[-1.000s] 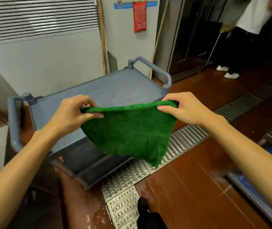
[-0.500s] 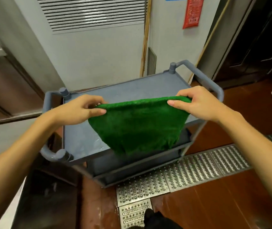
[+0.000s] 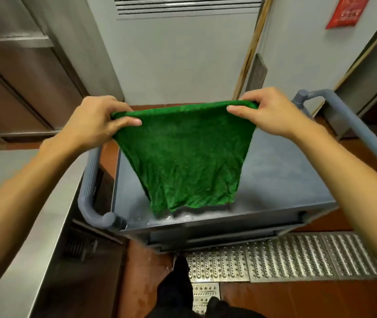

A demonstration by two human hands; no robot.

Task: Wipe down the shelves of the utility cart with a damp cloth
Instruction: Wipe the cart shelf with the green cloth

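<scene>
Red tiled floor [image 3: 297,299] | grey cart [image 3: 281,180] | left hand [image 3: 95,122], right hand [image 3: 267,113] each pinched green cloth [image 3: 183,157] corners above top shelf.

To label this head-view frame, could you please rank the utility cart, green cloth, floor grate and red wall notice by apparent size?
1. utility cart
2. green cloth, though nearness to the camera inflates it
3. floor grate, close behind the cloth
4. red wall notice, cropped by the frame
</scene>
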